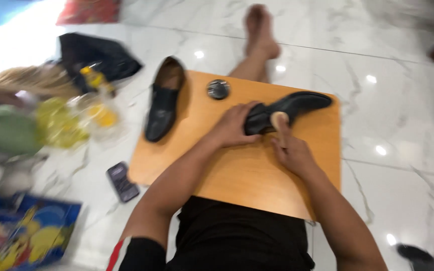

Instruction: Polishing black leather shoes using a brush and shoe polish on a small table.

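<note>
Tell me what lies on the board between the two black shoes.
In the head view, a small round dark tin sits on the wooden board between the loose shoe and the held shoe.

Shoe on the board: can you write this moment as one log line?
left hand: steadies black shoe | right hand: presses small brush on shoe | wooden board: second shoe, round tin

A second black shoe [163, 105], round tin [218, 89] and phone [122, 181] lie nearby.
</note>
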